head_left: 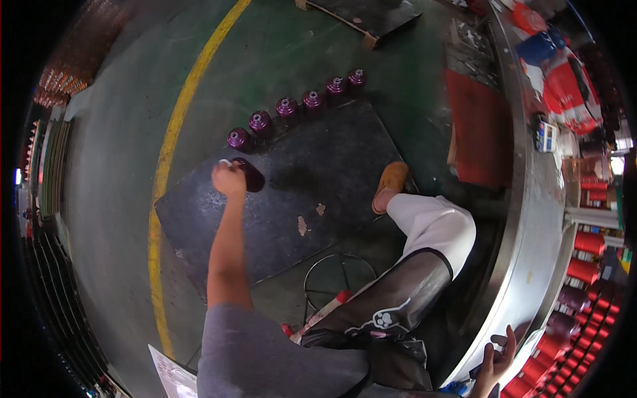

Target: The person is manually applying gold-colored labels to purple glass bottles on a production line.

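Observation:
My left hand (229, 178) is stretched out low over a dark board on the floor. Its fingers are closed round the top of a glossy dark purple bottle-shaped piece (251, 176), which leans to one side. Just beyond it stands a slanting row of several similar purple pieces (286, 107) with pale metal tops. Down at the lower right, my right hand (494, 366) is beside the metal bench, its fingers apart. Nothing can be made out in it.
The dark board (279, 219) has worn patches. A stool with a round ring (340, 257) stands near my legs. A metal bench (531, 225) runs along the right, with red pieces (584, 270) beyond it. A yellow floor line (174, 126) curves on the left. A pallet (368, 16) lies ahead.

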`<state>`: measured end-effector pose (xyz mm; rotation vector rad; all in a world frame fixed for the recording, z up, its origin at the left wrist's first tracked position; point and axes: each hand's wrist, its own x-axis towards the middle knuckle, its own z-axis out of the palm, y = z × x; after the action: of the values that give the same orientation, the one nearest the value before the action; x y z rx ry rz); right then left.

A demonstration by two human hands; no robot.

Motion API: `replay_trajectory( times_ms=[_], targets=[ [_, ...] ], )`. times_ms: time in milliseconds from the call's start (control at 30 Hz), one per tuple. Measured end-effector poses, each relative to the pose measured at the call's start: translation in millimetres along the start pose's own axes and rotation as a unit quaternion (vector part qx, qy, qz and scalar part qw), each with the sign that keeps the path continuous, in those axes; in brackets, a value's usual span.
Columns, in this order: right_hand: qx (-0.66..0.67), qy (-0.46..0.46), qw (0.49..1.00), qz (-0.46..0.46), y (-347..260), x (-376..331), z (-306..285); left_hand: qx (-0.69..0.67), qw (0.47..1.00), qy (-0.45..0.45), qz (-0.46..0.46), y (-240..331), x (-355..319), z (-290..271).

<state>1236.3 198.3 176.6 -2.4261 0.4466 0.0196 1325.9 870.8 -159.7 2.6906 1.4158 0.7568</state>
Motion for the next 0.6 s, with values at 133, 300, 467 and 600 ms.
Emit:
replay_trajectory(
  times_ms=[133,300,467,600],
  targets=[
    [-0.020,-0.032,0.999,0.009,-7,26,12,0.090,0.991,-0.022,-0.098,-51,36,37],
    [-0.051,-0.073,0.996,0.030,-32,46,31,0.099,0.987,-0.043,-0.121,-86,61,77],
    [-0.094,-0.075,0.989,0.087,-64,47,45,0.074,0.977,-0.170,-0.104,-141,75,136],
    [-0.059,-0.069,0.992,0.083,-59,56,40,0.272,0.934,-0.204,0.110,-204,142,136]
  ],
)
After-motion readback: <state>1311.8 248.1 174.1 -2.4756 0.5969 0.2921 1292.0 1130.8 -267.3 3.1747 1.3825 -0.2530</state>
